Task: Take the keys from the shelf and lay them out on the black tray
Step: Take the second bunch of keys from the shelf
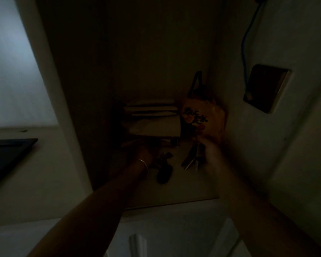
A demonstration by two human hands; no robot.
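The scene is very dim. Both arms reach into a recessed shelf (183, 190). My left hand (144, 153), with a thin bangle on the wrist, rests at a key bunch with a dark fob (164, 172) lying on the shelf; its fingers are in shadow and the grip is unclear. My right hand (208, 151) is blurred and appears closed on a second bunch of metal keys (192, 160) that hang down from it just above the shelf. A corner of the black tray (13, 145) shows at the left edge on a pale counter.
At the back of the shelf lies a stack of pale papers or envelopes (152, 119). An orange patterned bag (204, 115) hangs at the back right. A blue cable (246, 52) runs down the right wall to a dark wall plate (265, 88).
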